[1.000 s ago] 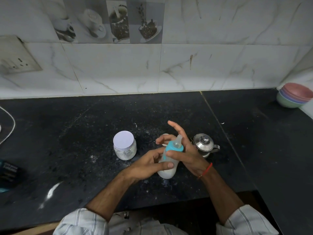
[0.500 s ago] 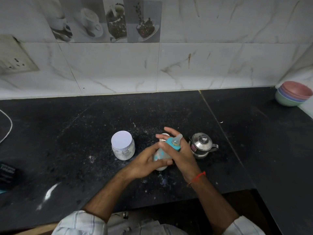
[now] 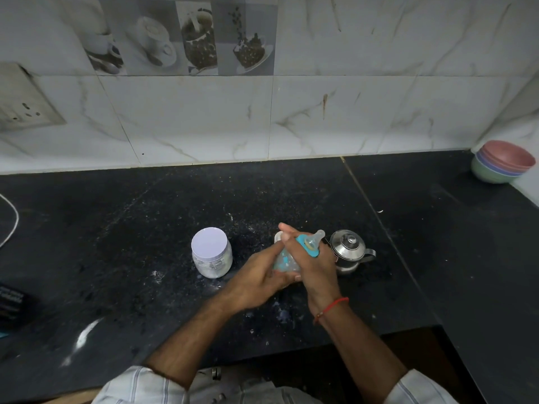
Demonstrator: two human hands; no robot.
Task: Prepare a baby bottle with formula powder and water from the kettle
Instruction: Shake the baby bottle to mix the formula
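Observation:
A clear baby bottle [image 3: 285, 261] with a teal collar and a silicone nipple is pressed between both palms, tilted with the nipple pointing up and right. My left hand [image 3: 256, 279] cups its body from the left. My right hand [image 3: 313, 266] lies flat against its right side, fingers stretched out past the collar. A small steel kettle [image 3: 350, 253] with its lid on stands just right of my hands. The formula jar [image 3: 211, 253], clear with a white lid, stands to the left. A white cap [image 3: 278, 237] peeks out behind my fingers.
White powder is scattered over the black counter [image 3: 145, 223] around the jar and hands. Stacked pastel bowls [image 3: 503, 161] sit at the far right corner. A dark box [image 3: 11, 304] and a white cable [image 3: 11, 225] lie at the left edge. The tiled wall runs behind.
The bottle has tipped from nearly upright to leaning right. My right hand has slid forward along it while my left hand drew back, rolling it between the palms.

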